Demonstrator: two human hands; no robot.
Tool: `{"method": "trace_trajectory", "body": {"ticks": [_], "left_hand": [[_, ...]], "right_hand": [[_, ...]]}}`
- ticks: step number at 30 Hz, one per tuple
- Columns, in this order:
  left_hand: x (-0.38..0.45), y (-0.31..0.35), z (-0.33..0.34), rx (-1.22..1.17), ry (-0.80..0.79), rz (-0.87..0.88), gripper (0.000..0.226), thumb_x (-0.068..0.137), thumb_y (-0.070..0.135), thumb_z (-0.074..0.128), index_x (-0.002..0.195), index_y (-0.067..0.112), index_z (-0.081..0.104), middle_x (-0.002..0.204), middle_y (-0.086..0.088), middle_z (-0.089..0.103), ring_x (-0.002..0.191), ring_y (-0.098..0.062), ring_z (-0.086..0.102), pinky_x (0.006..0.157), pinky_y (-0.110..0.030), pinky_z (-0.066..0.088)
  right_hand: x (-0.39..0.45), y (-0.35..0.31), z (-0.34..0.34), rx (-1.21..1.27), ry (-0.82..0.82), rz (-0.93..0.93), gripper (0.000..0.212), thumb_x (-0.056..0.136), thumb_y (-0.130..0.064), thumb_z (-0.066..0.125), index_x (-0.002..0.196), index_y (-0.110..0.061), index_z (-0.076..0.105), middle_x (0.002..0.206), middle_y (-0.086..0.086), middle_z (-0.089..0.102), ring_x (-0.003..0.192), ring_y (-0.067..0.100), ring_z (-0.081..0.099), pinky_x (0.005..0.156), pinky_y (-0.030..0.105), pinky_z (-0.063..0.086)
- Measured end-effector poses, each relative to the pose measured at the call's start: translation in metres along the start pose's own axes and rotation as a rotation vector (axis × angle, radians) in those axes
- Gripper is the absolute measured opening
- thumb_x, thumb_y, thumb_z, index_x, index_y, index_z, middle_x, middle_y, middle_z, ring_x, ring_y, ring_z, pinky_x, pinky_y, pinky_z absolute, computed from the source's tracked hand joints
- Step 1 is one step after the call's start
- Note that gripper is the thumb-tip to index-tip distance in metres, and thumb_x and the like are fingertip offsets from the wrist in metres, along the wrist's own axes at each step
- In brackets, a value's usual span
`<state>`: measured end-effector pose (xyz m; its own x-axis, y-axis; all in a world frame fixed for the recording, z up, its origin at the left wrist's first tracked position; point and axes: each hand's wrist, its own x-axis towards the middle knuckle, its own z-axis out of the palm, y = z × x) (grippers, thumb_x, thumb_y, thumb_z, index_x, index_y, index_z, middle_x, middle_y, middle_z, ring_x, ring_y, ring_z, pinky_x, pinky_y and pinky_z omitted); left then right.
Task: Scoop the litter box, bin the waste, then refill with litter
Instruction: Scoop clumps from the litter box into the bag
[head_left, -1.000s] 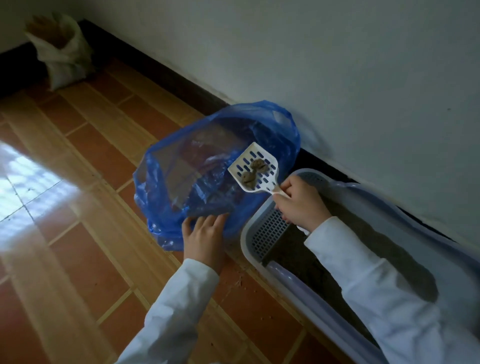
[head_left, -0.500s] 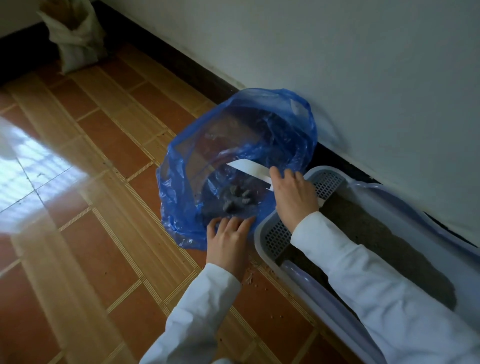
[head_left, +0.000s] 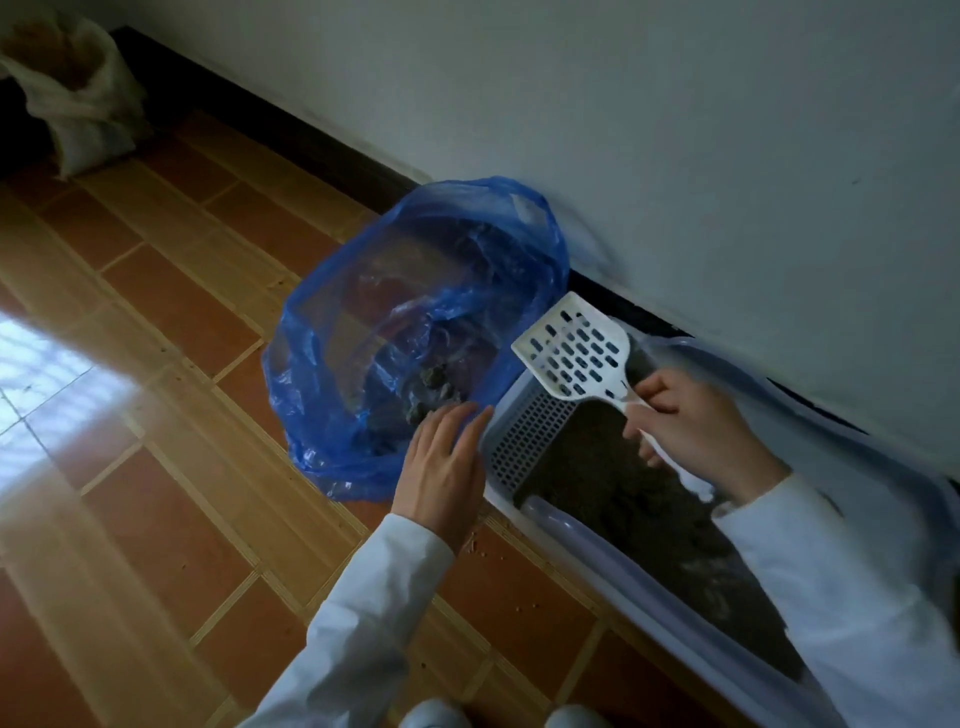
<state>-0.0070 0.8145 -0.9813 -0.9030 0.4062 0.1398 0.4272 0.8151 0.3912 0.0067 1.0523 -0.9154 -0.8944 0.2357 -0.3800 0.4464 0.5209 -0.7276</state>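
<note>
Both arms wear long white sleeves: left sleeve (head_left: 363, 608), right sleeve (head_left: 852, 597). The fabric is plain, loose and softly creased, ending in a simple cuff at each wrist. The left hand (head_left: 441, 467) and right hand (head_left: 691, 421) are bare, without gloves.

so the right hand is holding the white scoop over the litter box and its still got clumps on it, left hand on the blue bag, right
Not quite. The head view shows the white scoop empty: its slots are clear and no clumps sit on it. The dark clumps lie inside the blue bag. The rest holds: the right hand grips the scoop's handle above the litter box, and the left hand rests on the bag's edge.
</note>
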Motion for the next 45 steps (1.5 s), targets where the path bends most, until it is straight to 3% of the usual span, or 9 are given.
{"method": "trace_trajectory", "body": {"ticks": [2,5,9,14,22,29,37,41,45], "left_hand": [[0.002,0.005,0.003,0.003,-0.021,0.059,0.043,0.082,0.004,0.065,0.124,0.008,0.058,0.124,-0.016,0.060,0.118,-0.034,0.054,0.092,-0.050,0.051],[0.003,0.013,0.008,0.016,-0.063,0.119,0.047,0.077,0.000,0.067,0.123,0.008,0.058,0.125,-0.016,0.059,0.120,-0.035,0.053,0.092,-0.051,0.051],[0.005,0.022,0.016,0.062,-0.104,0.146,0.051,0.074,0.000,0.070,0.123,0.009,0.059,0.126,-0.016,0.059,0.121,-0.036,0.052,0.094,-0.053,0.049],[0.005,0.024,0.023,0.082,-0.162,0.197,0.048,0.077,-0.002,0.064,0.122,0.010,0.059,0.127,-0.014,0.059,0.124,-0.033,0.050,0.102,-0.055,0.041],[-0.001,0.027,0.023,0.087,-0.186,0.203,0.049,0.072,-0.003,0.069,0.119,0.010,0.061,0.125,-0.015,0.061,0.121,-0.035,0.052,0.102,-0.060,0.038],[-0.002,0.028,0.023,0.057,-0.155,0.199,0.049,0.071,-0.007,0.069,0.117,0.009,0.063,0.123,-0.016,0.062,0.119,-0.036,0.054,0.102,-0.061,0.037],[-0.002,0.023,0.025,0.044,-0.135,0.226,0.051,0.067,-0.010,0.070,0.115,0.010,0.064,0.119,-0.014,0.064,0.115,-0.035,0.058,0.095,-0.064,0.042],[-0.002,0.022,0.026,0.047,-0.139,0.227,0.052,0.067,-0.008,0.070,0.116,0.011,0.063,0.120,-0.014,0.064,0.116,-0.035,0.057,0.096,-0.063,0.041],[-0.001,0.022,0.027,0.043,-0.141,0.215,0.052,0.068,-0.008,0.070,0.116,0.011,0.064,0.121,-0.014,0.064,0.116,-0.035,0.057,0.099,-0.062,0.039]], "right_hand": [[-0.024,0.020,-0.022,0.026,0.000,0.073,0.006,0.089,-0.024,0.060,0.085,-0.019,0.060,0.070,0.002,0.070,0.060,0.016,0.067,0.053,0.027,0.051],[-0.055,0.053,-0.046,-0.128,-0.020,0.185,0.013,0.090,-0.028,0.058,0.082,-0.017,0.059,0.068,0.003,0.070,0.059,0.019,0.067,0.059,0.033,0.054],[-0.080,0.094,-0.056,-0.247,-0.086,0.411,0.012,0.092,-0.022,0.057,0.083,-0.014,0.055,0.071,0.006,0.068,0.057,0.017,0.063,0.048,0.022,0.047],[-0.090,0.116,-0.049,-0.357,-0.174,0.586,0.017,0.095,-0.022,0.051,0.079,-0.016,0.049,0.076,0.009,0.065,0.059,0.016,0.059,0.051,0.023,0.048],[-0.079,0.121,-0.015,-0.189,-0.229,0.537,0.018,0.094,-0.022,0.051,0.079,-0.012,0.052,0.063,0.007,0.063,0.044,0.016,0.054,0.040,0.022,0.041],[-0.059,0.122,0.011,0.216,-0.195,0.588,0.010,0.095,-0.010,0.051,0.089,-0.003,0.050,0.069,0.017,0.060,0.052,0.023,0.053,0.041,0.024,0.041],[-0.064,0.119,-0.014,0.329,-0.246,0.521,0.009,0.095,-0.007,0.051,0.090,-0.001,0.054,0.076,0.019,0.065,0.057,0.024,0.059,0.045,0.027,0.051],[-0.071,0.113,-0.030,0.364,-0.138,0.424,0.007,0.094,-0.004,0.051,0.090,0.000,0.055,0.080,0.021,0.067,0.062,0.025,0.060,0.056,0.032,0.052],[-0.078,0.105,-0.031,0.412,-0.004,0.372,0.009,0.093,-0.003,0.052,0.086,-0.002,0.056,0.074,0.019,0.065,0.058,0.021,0.056,0.052,0.029,0.048]]}}
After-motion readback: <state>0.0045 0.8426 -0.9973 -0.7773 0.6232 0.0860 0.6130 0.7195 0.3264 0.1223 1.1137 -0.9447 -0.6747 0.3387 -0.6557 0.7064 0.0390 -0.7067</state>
